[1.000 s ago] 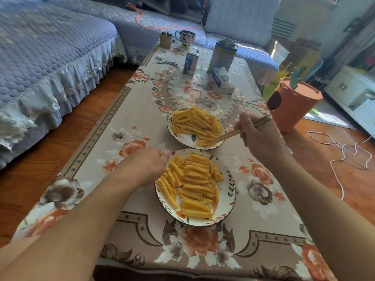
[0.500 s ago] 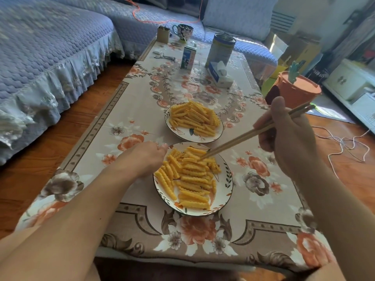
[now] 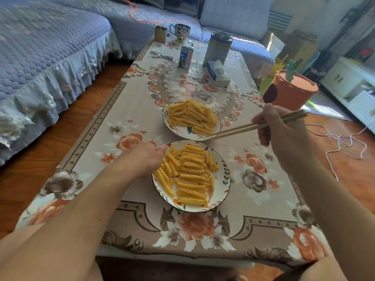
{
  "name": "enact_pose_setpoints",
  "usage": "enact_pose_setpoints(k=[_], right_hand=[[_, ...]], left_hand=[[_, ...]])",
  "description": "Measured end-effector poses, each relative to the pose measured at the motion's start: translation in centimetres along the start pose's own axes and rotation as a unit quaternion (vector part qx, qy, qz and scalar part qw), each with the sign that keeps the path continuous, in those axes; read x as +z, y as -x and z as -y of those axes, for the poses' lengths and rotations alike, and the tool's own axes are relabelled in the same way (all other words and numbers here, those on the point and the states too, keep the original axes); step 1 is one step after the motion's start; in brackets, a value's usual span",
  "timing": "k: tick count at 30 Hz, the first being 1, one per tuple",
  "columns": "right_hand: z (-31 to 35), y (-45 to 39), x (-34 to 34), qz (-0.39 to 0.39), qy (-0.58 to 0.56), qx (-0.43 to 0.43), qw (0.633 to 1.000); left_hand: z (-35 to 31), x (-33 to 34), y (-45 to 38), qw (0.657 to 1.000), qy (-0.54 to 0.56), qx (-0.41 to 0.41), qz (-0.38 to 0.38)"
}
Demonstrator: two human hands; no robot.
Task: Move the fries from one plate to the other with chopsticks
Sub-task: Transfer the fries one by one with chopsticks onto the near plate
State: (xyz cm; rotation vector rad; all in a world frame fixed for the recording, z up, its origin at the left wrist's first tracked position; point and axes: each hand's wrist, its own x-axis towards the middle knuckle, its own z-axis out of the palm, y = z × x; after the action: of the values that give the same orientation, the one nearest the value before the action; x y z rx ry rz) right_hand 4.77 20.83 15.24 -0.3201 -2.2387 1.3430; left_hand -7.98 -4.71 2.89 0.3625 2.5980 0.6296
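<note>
While the right hand hangs above the table with its fingers curled round two chopsticks, their tips reach the near rim of the far plate. Beside the near plate, the left hand rests knuckles-up with fingers touching its rim; whether they pinch it, I cannot tell. Two plates, each heaped with crinkle fries.
</note>
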Motion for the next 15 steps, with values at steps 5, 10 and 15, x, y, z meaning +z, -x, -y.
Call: enact_pose_setpoints(k=[5,10,15], right_hand=[[-3.7,-3.8,2.2,0.025,0.071,-0.011,0.997],[-4.4,-4.3,3.8,0.033,0.122,-0.033,0.991],[-5.2,-4.5,4.6,0.019,0.13,-0.053,0.99]], left_hand=[[0.0,-0.2,-0.3,1.0,0.008,-0.009,-0.006],[0.7,-0.3,-1.0,1.0,0.009,-0.007,-0.005],[0.5,0.0,-1.3,1.0,0.021,-0.015,-0.01]])
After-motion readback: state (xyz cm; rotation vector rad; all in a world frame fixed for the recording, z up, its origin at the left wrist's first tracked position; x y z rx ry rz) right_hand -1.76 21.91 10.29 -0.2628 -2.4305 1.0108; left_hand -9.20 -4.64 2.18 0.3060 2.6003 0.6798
